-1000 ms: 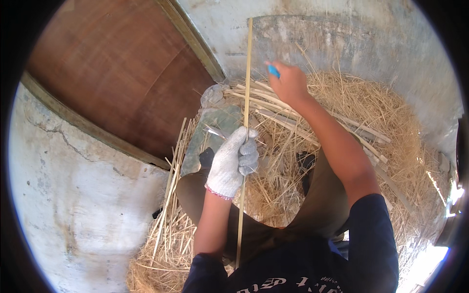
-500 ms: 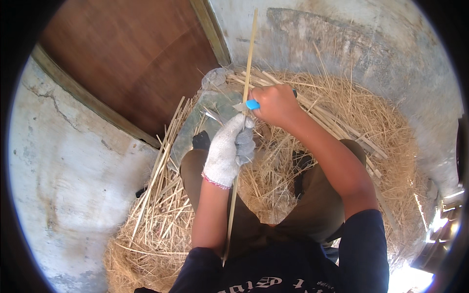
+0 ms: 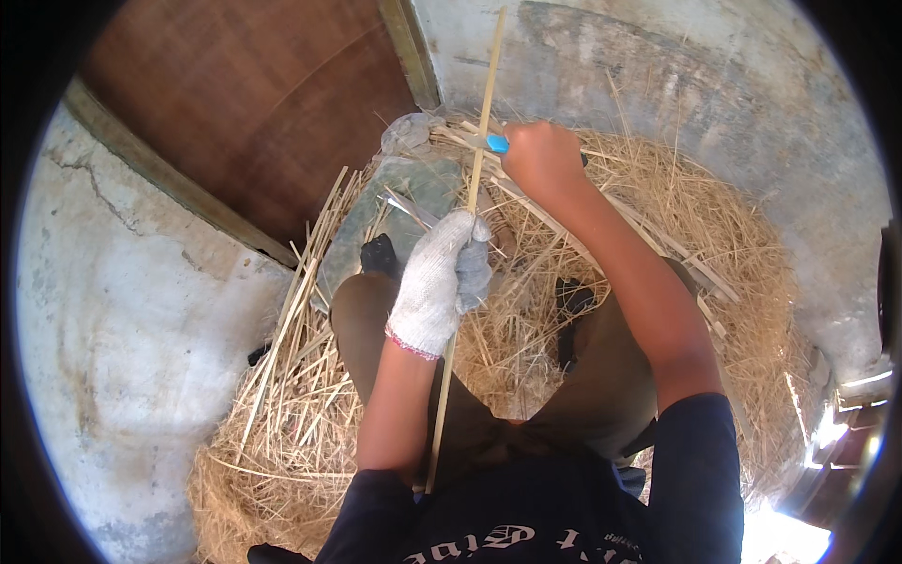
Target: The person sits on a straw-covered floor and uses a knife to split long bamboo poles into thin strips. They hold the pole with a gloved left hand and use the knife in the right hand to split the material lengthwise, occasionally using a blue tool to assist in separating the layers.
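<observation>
A long, narrow bamboo strip (image 3: 490, 80) runs nearly upright through the middle, from before the wall down to my lap. My left hand (image 3: 437, 277), in a white knit glove with grey on the fingers, is closed around the strip. My bare right hand (image 3: 545, 160) grips a knife (image 3: 497, 143) with a blue handle; most of the handle is hidden in my fist. Its short blade lies against the strip, some way above my gloved thumb.
Fine shavings (image 3: 695, 202) cover the floor around my legs. Several cut strips (image 3: 310, 310) lie heaped at the left, and more lie behind my right hand. A grey-green slab (image 3: 362, 226) is beyond my left foot. A brown door (image 3: 244, 113) and pale walls (image 3: 122, 310) enclose the place.
My right hand has moved the knife up along the strip, away from my gloved hand. The left hand stays closed on the strip and has barely shifted.
</observation>
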`<act>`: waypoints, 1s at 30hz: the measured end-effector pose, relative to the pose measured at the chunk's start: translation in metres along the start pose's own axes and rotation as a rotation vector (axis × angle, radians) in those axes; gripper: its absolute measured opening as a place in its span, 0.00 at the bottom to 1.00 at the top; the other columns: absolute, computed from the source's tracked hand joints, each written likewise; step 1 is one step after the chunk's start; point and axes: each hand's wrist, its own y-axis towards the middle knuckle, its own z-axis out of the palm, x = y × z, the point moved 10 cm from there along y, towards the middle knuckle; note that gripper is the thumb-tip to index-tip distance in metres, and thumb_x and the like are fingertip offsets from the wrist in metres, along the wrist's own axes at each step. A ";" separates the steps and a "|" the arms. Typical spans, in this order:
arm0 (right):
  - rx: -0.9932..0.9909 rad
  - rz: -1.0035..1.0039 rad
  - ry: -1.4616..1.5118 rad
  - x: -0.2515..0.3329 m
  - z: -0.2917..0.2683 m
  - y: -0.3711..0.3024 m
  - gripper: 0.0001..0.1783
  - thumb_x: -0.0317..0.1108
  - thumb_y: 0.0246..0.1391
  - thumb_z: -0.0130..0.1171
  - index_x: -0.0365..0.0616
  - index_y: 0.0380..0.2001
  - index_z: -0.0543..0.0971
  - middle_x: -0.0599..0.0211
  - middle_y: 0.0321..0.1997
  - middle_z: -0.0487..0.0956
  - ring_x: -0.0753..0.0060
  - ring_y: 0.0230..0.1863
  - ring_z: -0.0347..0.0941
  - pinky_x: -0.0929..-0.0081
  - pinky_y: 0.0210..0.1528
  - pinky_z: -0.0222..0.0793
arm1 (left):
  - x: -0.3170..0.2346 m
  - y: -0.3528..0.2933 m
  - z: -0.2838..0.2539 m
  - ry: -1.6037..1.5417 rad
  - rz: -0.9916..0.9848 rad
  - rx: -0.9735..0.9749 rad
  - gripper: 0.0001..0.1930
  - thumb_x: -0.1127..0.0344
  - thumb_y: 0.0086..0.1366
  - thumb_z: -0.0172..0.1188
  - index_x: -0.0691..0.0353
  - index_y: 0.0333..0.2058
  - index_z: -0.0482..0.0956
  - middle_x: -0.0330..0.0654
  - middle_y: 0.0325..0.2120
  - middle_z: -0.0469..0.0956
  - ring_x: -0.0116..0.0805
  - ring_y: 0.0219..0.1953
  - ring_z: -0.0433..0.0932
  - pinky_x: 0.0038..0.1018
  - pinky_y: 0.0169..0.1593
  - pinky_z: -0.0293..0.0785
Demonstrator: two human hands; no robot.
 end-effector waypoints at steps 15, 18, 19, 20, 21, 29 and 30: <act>0.154 0.179 -0.053 -0.034 -0.005 0.002 0.07 0.34 0.52 0.62 0.46 0.31 0.87 0.57 0.24 0.84 0.55 0.26 0.83 0.60 0.28 0.78 | 0.019 -0.016 0.005 -0.018 -0.122 0.100 0.11 0.57 0.73 0.54 0.53 0.31 0.76 0.25 0.15 0.59 0.20 0.13 0.54 0.21 0.16 0.47; 0.192 0.028 -0.047 -0.003 0.004 -0.012 0.07 0.34 0.53 0.62 0.47 0.31 0.87 0.58 0.26 0.84 0.56 0.27 0.83 0.59 0.30 0.78 | 0.018 -0.013 -0.004 -0.028 -0.108 0.060 0.14 0.55 0.75 0.52 0.53 0.31 0.74 0.26 0.15 0.58 0.20 0.11 0.53 0.21 0.15 0.48; 0.215 -0.049 -0.044 0.008 0.008 -0.015 0.07 0.34 0.53 0.62 0.47 0.31 0.87 0.58 0.26 0.84 0.56 0.27 0.83 0.59 0.30 0.79 | 0.016 -0.013 -0.009 -0.024 -0.096 0.017 0.15 0.54 0.77 0.51 0.53 0.31 0.73 0.26 0.15 0.58 0.20 0.11 0.52 0.21 0.14 0.48; 0.239 0.042 -0.005 -0.001 0.009 -0.012 0.07 0.34 0.54 0.61 0.47 0.31 0.87 0.58 0.26 0.84 0.56 0.28 0.83 0.59 0.31 0.79 | 0.015 -0.016 -0.010 0.023 -0.094 -0.013 0.15 0.54 0.77 0.51 0.53 0.31 0.73 0.26 0.15 0.58 0.20 0.11 0.52 0.21 0.14 0.48; 0.268 0.140 0.028 -0.014 0.006 -0.008 0.07 0.34 0.54 0.61 0.47 0.31 0.87 0.57 0.27 0.84 0.56 0.29 0.83 0.59 0.31 0.79 | 0.013 -0.022 -0.006 0.069 -0.099 -0.039 0.15 0.54 0.77 0.51 0.53 0.31 0.73 0.26 0.14 0.57 0.20 0.11 0.52 0.21 0.14 0.48; 0.195 0.381 -0.069 -0.088 -0.009 0.005 0.09 0.37 0.54 0.61 0.46 0.29 0.87 0.57 0.26 0.84 0.59 0.29 0.84 0.60 0.31 0.78 | 0.026 -0.029 0.008 0.033 -0.141 0.038 0.11 0.58 0.73 0.54 0.54 0.30 0.74 0.27 0.14 0.59 0.20 0.11 0.54 0.21 0.15 0.49; 0.185 0.356 -0.041 -0.080 -0.007 0.005 0.09 0.37 0.53 0.61 0.46 0.30 0.87 0.57 0.26 0.84 0.59 0.29 0.84 0.59 0.30 0.78 | 0.027 -0.030 0.009 -0.007 -0.146 0.054 0.12 0.58 0.73 0.54 0.54 0.30 0.74 0.27 0.14 0.59 0.20 0.11 0.54 0.21 0.14 0.49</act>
